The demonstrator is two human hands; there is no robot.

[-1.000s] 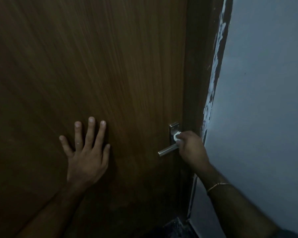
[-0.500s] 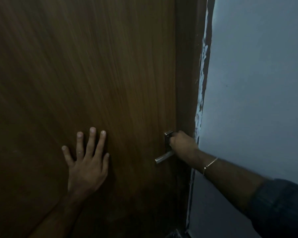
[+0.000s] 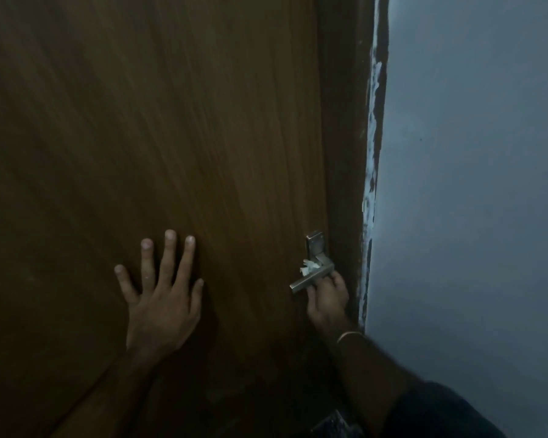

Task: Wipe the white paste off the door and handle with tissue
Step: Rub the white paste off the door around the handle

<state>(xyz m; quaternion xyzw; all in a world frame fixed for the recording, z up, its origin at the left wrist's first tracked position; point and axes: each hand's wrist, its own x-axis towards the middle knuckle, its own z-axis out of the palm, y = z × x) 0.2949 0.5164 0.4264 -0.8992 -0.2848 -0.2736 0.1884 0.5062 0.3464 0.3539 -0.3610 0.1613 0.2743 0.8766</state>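
Door point(image 3: 171, 121), brown wood, fills the left. Left hand point(image 3: 162, 298) lies open, flat on it, fingers spread. Handle point(image 3: 312, 278) sits near the door's right edge; tissue point(image 3: 309, 267) is bunched behind the lever. Right hand point(image 3: 326, 298) grips lever and tissue from below. Flaking frame point(image 3: 372, 153) meets grey wall point(image 3: 475, 184).

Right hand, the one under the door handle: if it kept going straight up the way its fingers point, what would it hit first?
Probably the metal lever of the door handle: the right hand sits just beneath it, fingers reaching up behind, tissue showing above. Contact may already exist; depth is unclear.
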